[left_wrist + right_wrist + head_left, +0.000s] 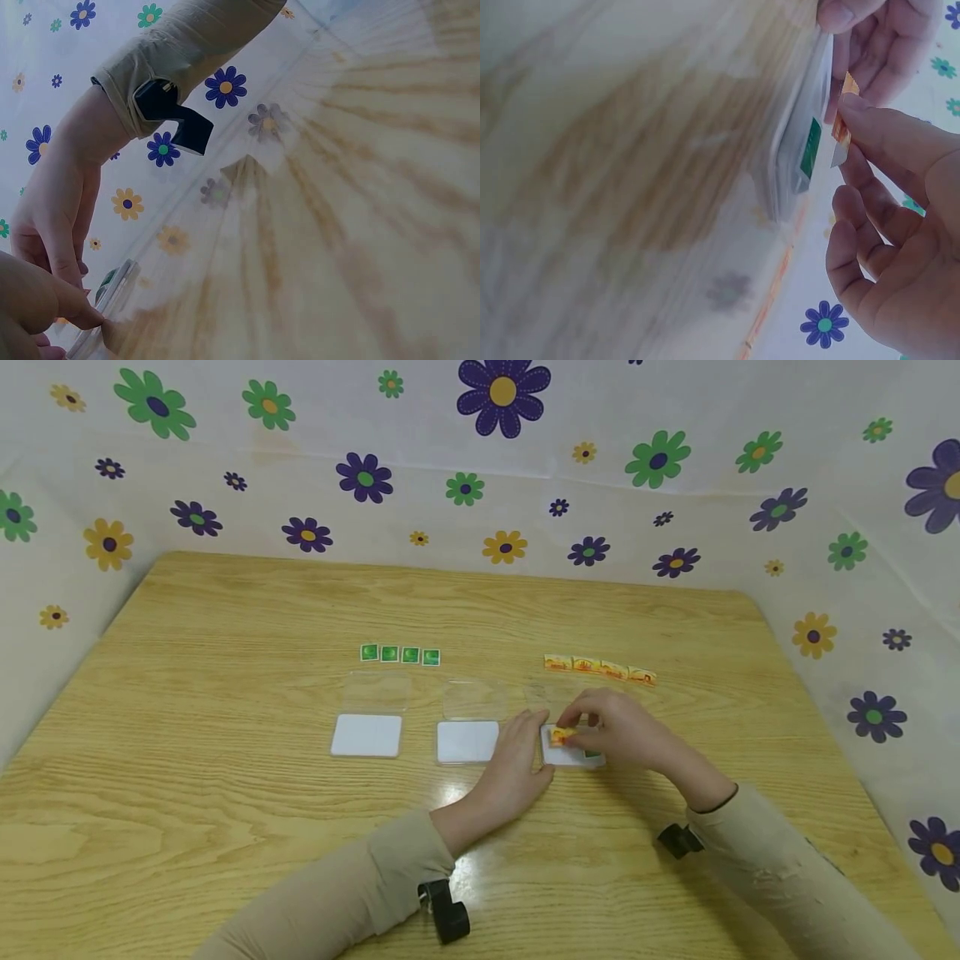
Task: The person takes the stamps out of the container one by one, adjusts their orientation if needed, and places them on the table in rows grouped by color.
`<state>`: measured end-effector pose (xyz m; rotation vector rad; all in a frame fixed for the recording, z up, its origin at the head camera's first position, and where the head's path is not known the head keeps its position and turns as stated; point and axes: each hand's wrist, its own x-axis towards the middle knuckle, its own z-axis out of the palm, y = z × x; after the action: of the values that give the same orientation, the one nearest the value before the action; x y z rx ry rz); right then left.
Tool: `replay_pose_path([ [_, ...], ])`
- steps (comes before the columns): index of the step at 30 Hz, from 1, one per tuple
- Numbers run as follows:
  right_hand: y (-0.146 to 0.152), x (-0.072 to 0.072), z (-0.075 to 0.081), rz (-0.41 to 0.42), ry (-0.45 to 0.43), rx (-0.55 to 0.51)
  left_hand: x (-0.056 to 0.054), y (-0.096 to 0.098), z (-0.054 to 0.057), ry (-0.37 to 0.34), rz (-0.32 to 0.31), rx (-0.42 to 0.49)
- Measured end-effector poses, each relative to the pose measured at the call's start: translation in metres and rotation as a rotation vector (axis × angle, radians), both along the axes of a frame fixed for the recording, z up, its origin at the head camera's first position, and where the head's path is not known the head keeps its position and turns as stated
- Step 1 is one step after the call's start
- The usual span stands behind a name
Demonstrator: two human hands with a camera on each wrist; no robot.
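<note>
My right hand (626, 731) pinches a small orange-yellow stamp (558, 737) with jagged edges between thumb and finger. It holds the stamp just over the white surface of a flat, clear-edged box (567, 756), the rightmost of three. On the right end of that box lies a green stamp (592, 754), partly covered by the right hand in the head view. Thumb and fingers of my left hand (513, 768) hold the left end of the same box. In the right wrist view the orange stamp (843, 124) is tilted, apart from the box.
Two more white boxes (367, 735) (461, 742) stand to the left. Behind the boxes lie clear lids (377, 693). Farther back are a row of green stamps (389, 654) and a row of orange stamps (587, 665). A flowered cloth (420, 443) surrounds the wooden table (225, 827).
</note>
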<state>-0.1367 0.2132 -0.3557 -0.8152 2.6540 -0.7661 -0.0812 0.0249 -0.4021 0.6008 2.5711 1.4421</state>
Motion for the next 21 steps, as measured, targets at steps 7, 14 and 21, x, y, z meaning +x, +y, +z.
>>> replay_pose_path([
  [7,0.01,-0.007,0.005,-0.04,0.034,0.01,0.0,0.002,-0.001,0.015,0.009,-0.012],
  [14,0.026,-0.016,0.008,-0.103,0.045,0.006,-0.001,0.002,-0.002,0.027,0.016,-0.017],
  [21,0.042,-0.024,0.013,-0.17,0.05,0.022,-0.001,0.002,-0.004,0.039,0.015,-0.017],
])
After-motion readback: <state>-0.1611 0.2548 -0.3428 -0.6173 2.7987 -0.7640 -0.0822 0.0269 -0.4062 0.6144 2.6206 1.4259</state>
